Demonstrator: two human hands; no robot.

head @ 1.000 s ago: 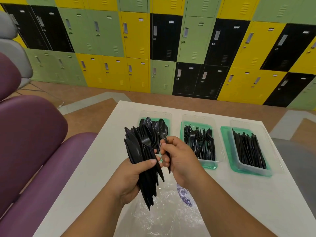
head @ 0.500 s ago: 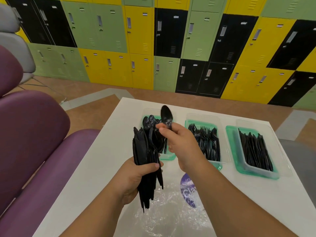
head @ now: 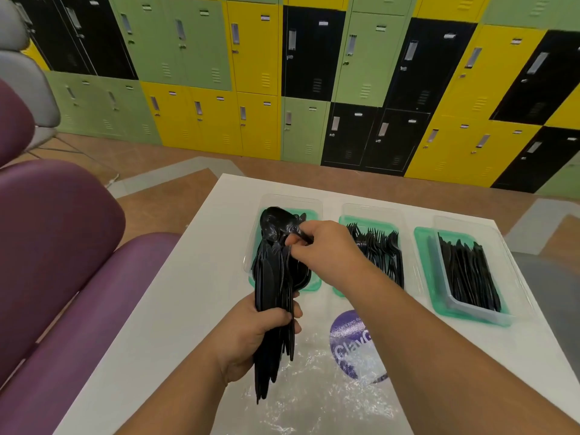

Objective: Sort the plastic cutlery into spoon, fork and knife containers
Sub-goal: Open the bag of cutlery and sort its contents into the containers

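The spoon (head: 305, 236), held bowl-up above the bundle half a second ago, has come down to the spoon container (head: 314, 208) just left of the frame's centre. Only a short length of its thin dark handle shows at the fingertips; its bowl is lost among the black spoons already heaped there, so I cannot tell whether it touches them yet. The right hand (head: 329, 249) has dropped with it and now reaches over that container from the right, thumb and forefinger closed in a narrow pinch on the handle, the other fingers curled beneath. Nothing shows the pinch easing, so the spoon looks delivered but not yet let go. Below, the left hand (head: 257, 334) wraps tightly round the lower part of the unsorted bundle (head: 271, 277), which stands nearly upright and hides much of the spoon container behind it. That bundle is thick, so plenty of sorting appears to remain. To the right, the fork container (head: 343, 220) and the knife container (head: 423, 262) each hold a sorted black pile. A crumpled clear plastic bag (head: 320, 394) lies on the white table (head: 175, 309) at lower centre.
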